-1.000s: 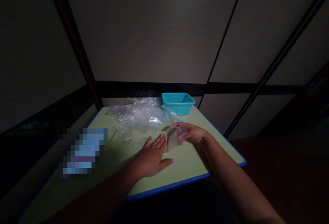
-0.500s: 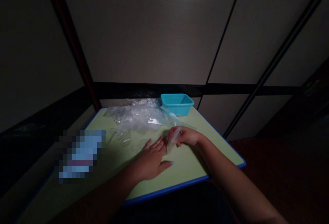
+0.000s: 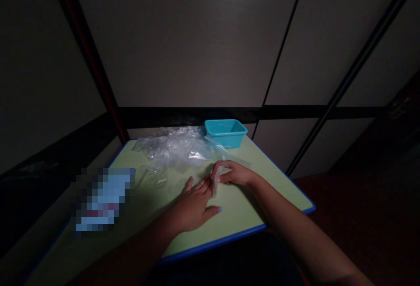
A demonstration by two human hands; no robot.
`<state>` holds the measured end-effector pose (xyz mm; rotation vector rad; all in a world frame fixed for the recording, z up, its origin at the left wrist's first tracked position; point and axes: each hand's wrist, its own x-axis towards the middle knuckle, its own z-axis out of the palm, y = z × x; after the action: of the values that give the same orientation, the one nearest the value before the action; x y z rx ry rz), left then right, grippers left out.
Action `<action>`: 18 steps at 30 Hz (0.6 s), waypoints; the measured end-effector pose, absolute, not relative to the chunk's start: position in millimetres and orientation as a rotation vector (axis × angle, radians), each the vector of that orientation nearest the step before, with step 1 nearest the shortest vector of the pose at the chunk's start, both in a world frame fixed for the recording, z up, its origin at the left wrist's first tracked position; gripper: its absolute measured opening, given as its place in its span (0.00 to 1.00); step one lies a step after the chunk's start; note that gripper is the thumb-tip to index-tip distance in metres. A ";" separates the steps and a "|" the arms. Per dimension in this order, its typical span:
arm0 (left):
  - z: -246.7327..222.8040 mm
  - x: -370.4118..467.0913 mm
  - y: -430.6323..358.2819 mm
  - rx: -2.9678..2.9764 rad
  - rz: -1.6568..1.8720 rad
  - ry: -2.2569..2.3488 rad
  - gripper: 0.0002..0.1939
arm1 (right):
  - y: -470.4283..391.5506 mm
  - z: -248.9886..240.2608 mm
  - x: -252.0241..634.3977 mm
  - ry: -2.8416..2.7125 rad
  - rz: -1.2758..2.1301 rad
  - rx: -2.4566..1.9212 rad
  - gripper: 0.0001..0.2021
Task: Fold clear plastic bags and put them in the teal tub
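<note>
My left hand (image 3: 195,207) lies flat, fingers apart, on a clear plastic bag spread on the tabletop; the bag is hard to make out under it. Just right of its fingertips, my right hand (image 3: 232,173) pinches a folded flap of the clear plastic bag (image 3: 218,181) between thumb and curled fingers. The flap stands up from the table beside the left fingertips. Beyond both hands lies a heap of crumpled clear plastic bags (image 3: 179,146).
A turquoise plastic basin (image 3: 226,133) stands at the back of the green, blue-edged table (image 3: 236,213). A blurred-out blue and white item (image 3: 106,198) lies at the left. Pale cupboard panels (image 3: 190,40) rise behind the table.
My right thumb has come over the plastic flap, which now folds into the hand instead of standing up in front of it. My left hand stays in place.
</note>
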<state>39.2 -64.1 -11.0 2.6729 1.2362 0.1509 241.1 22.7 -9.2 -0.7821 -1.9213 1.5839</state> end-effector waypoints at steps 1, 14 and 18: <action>-10.0 39.4 -64.5 2.679 0.153 1.237 0.35 | 22.3 -7.3 241.2 -1.936 1.563 -0.761 0.20; 3.4 40.3 -73.7 2.674 0.442 1.420 0.30 | 14.5 3.0 245.8 -2.039 1.491 -0.779 0.20; 10.0 46.6 -76.7 2.568 0.665 1.616 0.19 | 12.9 3.1 242.6 -2.080 1.499 -0.729 0.20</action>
<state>46.6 -76.7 10.0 2.5679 1.6160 0.6647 242.6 12.9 3.1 -0.7293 -2.0805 1.4992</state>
